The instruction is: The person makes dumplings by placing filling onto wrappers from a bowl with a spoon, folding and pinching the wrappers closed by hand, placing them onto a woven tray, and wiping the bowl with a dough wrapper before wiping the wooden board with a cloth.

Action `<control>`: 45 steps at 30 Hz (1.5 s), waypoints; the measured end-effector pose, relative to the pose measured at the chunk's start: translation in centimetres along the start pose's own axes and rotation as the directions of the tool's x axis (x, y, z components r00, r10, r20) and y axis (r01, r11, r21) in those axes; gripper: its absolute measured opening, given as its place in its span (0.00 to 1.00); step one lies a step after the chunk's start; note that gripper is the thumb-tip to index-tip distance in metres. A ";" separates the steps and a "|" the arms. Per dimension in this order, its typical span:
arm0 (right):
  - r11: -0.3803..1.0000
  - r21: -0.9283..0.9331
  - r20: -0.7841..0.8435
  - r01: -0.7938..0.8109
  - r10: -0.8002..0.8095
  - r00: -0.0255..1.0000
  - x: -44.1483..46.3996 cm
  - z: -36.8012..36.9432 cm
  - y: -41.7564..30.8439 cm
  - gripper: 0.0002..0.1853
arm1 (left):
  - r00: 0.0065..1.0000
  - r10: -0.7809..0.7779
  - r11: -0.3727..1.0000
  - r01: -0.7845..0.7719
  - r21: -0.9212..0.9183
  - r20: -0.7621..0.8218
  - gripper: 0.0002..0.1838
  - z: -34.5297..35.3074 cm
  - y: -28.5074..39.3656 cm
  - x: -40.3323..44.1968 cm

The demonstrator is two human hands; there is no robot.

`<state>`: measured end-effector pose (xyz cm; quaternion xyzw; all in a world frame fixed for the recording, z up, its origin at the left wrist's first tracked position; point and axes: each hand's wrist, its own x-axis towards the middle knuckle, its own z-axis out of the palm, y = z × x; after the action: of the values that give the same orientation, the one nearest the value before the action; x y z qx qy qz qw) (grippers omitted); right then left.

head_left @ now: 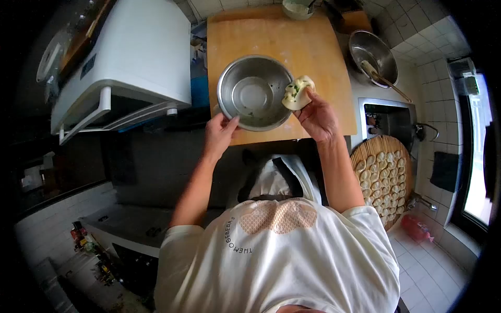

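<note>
A wide steel bowl [254, 121] rests on the wooden board [318, 47], with only small green flecks and a little liquid inside. My left hand [222, 133] grips the bowl's near left rim, thumb over the edge. In my right hand [318, 117] is a pale lump of dough [298, 94] with chopped greens showing on it, held between thumb and fingers at the bowl's right rim.
At the right, a round tray [357, 156] holds several rows of dumplings beside the sink [389, 122]. A steel pan [373, 47] with a wooden-handled utensil stands behind it. A small bowl [298, 11] is at the board's far edge. A white appliance [135, 52] stands left.
</note>
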<state>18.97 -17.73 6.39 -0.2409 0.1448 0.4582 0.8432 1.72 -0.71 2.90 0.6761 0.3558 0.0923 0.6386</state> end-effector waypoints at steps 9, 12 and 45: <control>0.946 -0.320 -0.028 0.045 -0.057 0.998 2.9 -2.4 1.4 0.13 | 0.988 0.153 0.984 -0.153 0.095 0.011 0.07 0.9 1.7 0.4; 0.857 -0.507 -0.047 0.088 -0.130 0.990 4.5 -3.4 1.7 0.10 | 0.974 0.226 0.957 -0.222 0.186 -0.001 0.07 1.0 1.6 0.0; -0.147 -0.809 0.588 0.569 -0.190 0.786 7.8 -5.5 7.7 0.10 | 1.000 0.006 0.996 -0.008 0.086 0.027 0.05 1.5 3.2 0.4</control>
<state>16.51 -11.67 -4.00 -0.7218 -0.4129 0.1758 0.5269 4.05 -1.48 5.53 0.7054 0.3485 0.0701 0.6132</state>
